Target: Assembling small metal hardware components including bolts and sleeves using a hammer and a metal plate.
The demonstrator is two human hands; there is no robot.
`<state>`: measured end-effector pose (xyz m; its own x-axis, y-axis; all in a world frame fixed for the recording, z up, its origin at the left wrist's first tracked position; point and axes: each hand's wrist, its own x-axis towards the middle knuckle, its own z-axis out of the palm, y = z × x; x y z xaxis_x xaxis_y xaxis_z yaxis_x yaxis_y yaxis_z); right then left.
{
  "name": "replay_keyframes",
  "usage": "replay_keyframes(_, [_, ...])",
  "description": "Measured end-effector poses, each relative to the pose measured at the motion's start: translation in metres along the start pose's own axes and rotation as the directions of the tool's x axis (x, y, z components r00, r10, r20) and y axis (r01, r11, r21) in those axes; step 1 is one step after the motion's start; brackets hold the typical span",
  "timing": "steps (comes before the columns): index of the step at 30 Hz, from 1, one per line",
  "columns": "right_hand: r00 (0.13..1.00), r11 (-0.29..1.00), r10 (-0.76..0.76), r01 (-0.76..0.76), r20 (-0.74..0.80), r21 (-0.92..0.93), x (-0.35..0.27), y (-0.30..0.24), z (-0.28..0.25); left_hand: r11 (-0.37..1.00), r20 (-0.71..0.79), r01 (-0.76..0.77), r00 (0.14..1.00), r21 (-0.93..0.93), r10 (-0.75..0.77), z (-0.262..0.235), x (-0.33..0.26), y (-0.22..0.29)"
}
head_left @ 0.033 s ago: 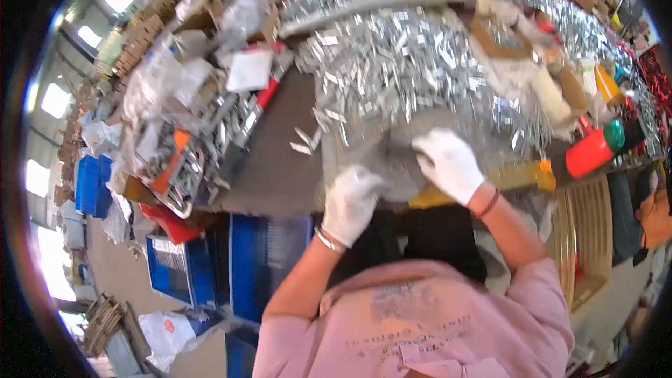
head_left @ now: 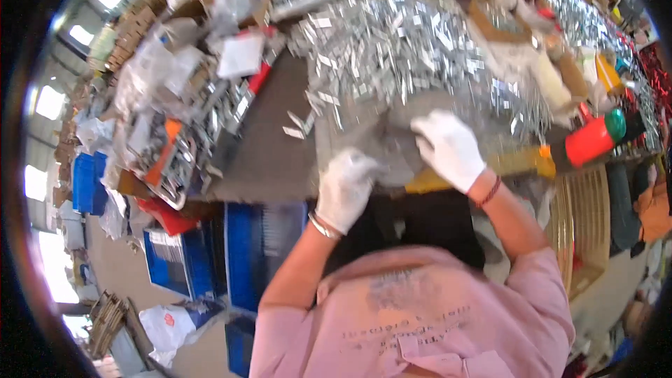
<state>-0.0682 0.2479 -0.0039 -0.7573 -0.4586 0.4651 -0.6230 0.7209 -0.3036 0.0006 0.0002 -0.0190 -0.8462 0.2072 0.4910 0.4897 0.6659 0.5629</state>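
My left hand (head_left: 344, 190), in a white glove, is over the near edge of the worktable with its fingers drawn together in a pinch. What it pinches is blurred; a greyish, see-through sheet like plastic film (head_left: 397, 162) lies beside its fingertips. To the right, my right hand (head_left: 448, 150), gloved too, has its fingers curled in; anything between them is hidden or too small to make out. Beyond both hands spreads a large heap of small shiny flat metal pieces (head_left: 392, 49). A few loose metal pieces (head_left: 299, 126) lie left of the heap.
At left, the table (head_left: 262, 147) bears plastic bags (head_left: 150, 73), metal parts and an orange-handled tool (head_left: 166, 150). A red and green cylinder (head_left: 591, 141) lies at right, past yellow tape (head_left: 514, 164) on the edge. Blue crates (head_left: 241, 259) and a tan crate (head_left: 581, 231) stand below.
The whole view has shifted slightly, so the table and hands sit a little higher in the picture. Both hands keep nearly the same pose.
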Motion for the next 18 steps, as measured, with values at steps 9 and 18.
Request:
replay_keyframes(9, [0.992, 0.987, 0.097, -0.107, 0.086, 0.120, -0.040, -0.032, -0.041, 0.994, 0.000, 0.100, 0.995, -0.037, -0.100, 0.008, 0.000, -0.012])
replay_keyframes(18, [0.981, 0.999, 0.019, -0.014, 0.194, -0.029, -0.045, -0.052, -0.048, 0.997, 0.005, 0.078, 0.997, -0.005, -0.078, 0.009, -0.009, -0.007])
